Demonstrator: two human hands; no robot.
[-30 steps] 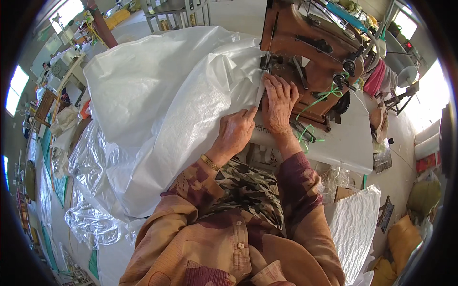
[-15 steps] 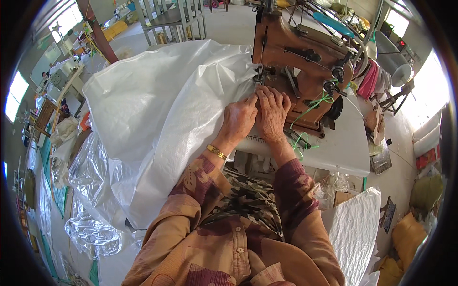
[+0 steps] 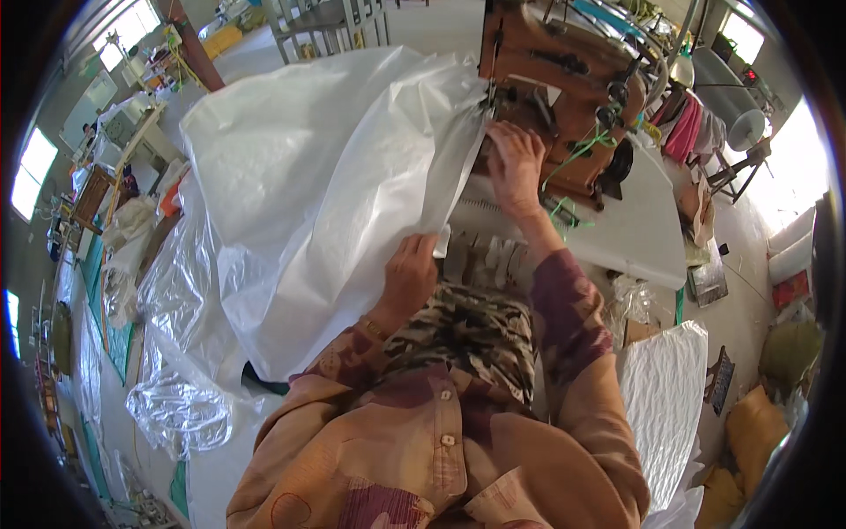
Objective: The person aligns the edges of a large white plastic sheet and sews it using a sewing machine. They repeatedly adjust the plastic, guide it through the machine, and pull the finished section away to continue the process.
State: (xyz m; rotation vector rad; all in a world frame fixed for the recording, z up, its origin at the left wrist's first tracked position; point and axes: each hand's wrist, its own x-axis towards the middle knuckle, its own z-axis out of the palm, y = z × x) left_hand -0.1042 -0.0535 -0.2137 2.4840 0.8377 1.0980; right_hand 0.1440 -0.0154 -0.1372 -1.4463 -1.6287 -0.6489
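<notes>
A large sheet of white woven plastic (image 3: pixel 291 167) drapes over the left side of the sewing table, its gathered edge running up under the needle area of a brown sewing machine (image 3: pixel 564 79). Close to the needle, my right hand (image 3: pixel 515 163) bends its fingers over the sheet's edge. Nearer my lap, my left hand (image 3: pixel 410 278) grips the same edge with its fingers closed, partly in shadow. A green string (image 3: pixel 577 154) hangs on the machine, to the right of my right hand.
The pale tabletop (image 3: pixel 639 234) extends right of the machine. Clear crinkled plastic (image 3: pixel 181 406) lies below the sheet at left. A folded white sheet (image 3: pixel 665 406) is by my right side. A grey chair (image 3: pixel 326 31) stands beyond the table.
My left hand has slid down along the sheet's edge toward my lap, away from the right hand. The right hand remains by the needle. The whole view has shifted slightly.
</notes>
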